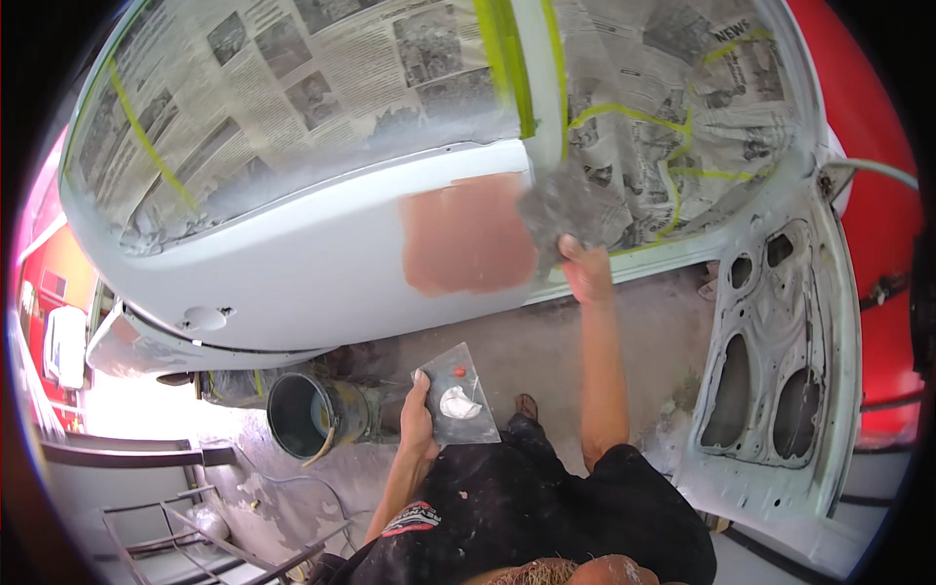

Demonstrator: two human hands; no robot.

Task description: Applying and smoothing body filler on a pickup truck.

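Right hand: fingers clenched on grey sanding pad, pressed to white car panel just right of pink filler patch. Left hand: fingers gripping metal mixing board, putty blob beside thumb.

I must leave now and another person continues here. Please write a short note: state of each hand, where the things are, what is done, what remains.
Left hand: holds a flat mixing board with a white blob and a small red dab of filler.
Right hand: presses a grey pad on the white car panel, beside the pink filler patch.
Windows are masked with newspaper and green tape.
Bucket stands on the floor.
Done: masking, pink patch applied.
Left: white and red filler look unmixed.
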